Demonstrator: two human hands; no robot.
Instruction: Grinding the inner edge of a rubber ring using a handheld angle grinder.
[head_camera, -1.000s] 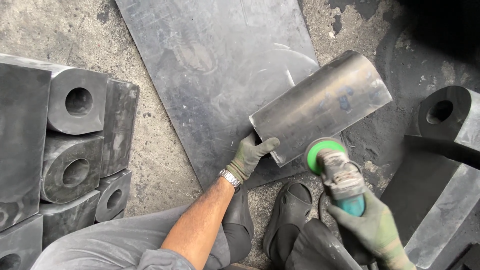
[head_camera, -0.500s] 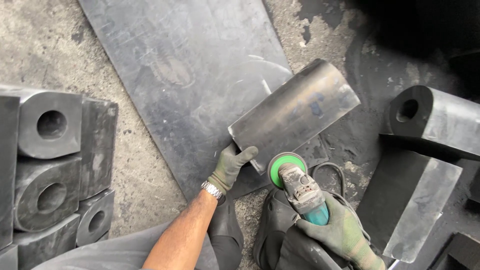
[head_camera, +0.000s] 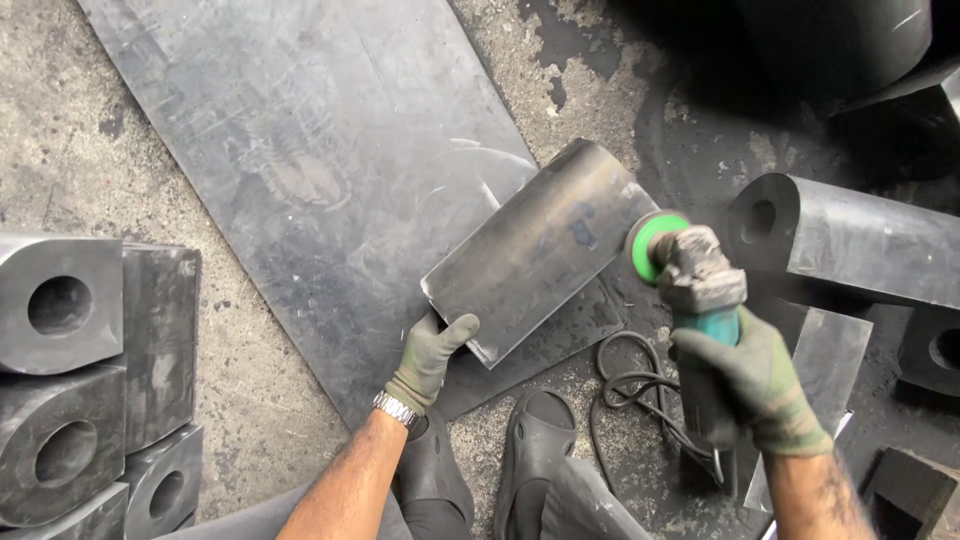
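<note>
While our left hand (head_camera: 432, 352) grips the near corner of the dark rubber block (head_camera: 535, 262) with fingers curled under it, our right hand (head_camera: 752, 378) wraps shut around the angle grinder (head_camera: 700, 300). Its green disc (head_camera: 650, 245) meets the block's right edge, which lies on the grey sheet (head_camera: 320, 170) spread across the floor.

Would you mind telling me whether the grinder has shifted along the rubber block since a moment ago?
Yes. The grinder has moved from the near end of the rubber block up its right edge to the far corner.
</note>
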